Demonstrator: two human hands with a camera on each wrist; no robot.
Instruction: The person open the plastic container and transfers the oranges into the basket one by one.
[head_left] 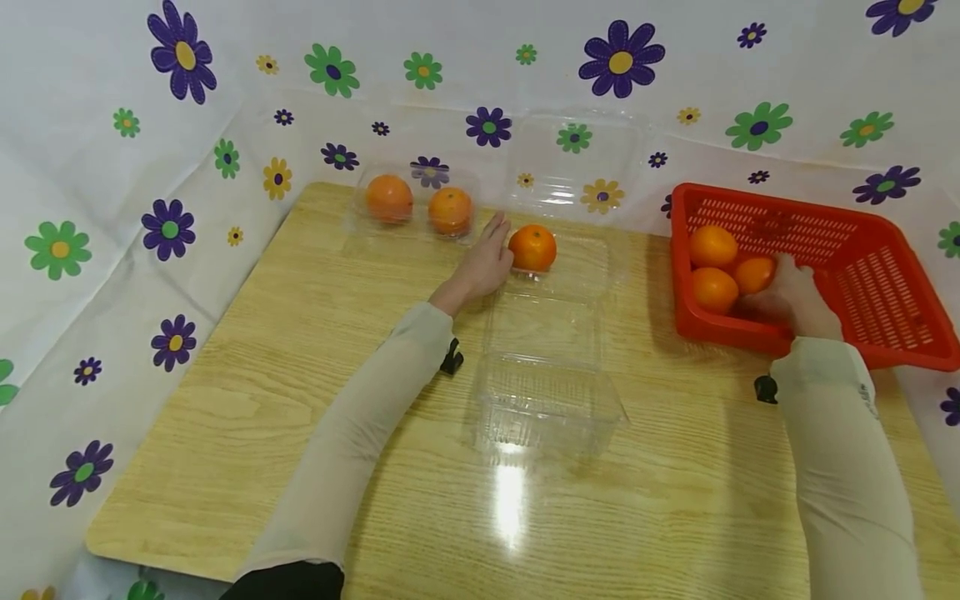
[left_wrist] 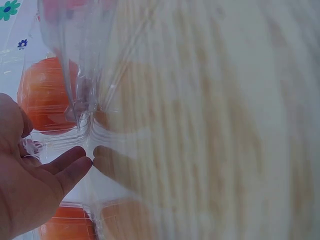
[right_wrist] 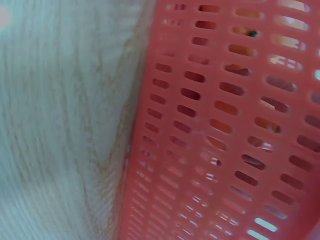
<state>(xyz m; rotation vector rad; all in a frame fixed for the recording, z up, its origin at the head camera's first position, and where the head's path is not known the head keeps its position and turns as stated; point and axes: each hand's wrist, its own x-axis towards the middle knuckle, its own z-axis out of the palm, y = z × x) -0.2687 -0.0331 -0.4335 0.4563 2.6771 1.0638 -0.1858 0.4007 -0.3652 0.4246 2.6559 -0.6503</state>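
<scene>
One orange (head_left: 753,273) in the red basket (head_left: 723,328) lies just left of the right hand (head_left: 801,302), whose grip is hidden. Picking seems underway; next probably calls for a firm hold and lift. The left hand (head_left: 486,260), fingers extended, is beside an open clear box (head_left: 587,262) containing another orange (head_left: 533,247).

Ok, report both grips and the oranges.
Left grip beside orange in open container. Right grip inside red basket, near three oranges; hold unclear. Basket wall obscures right-wrist view.
</scene>
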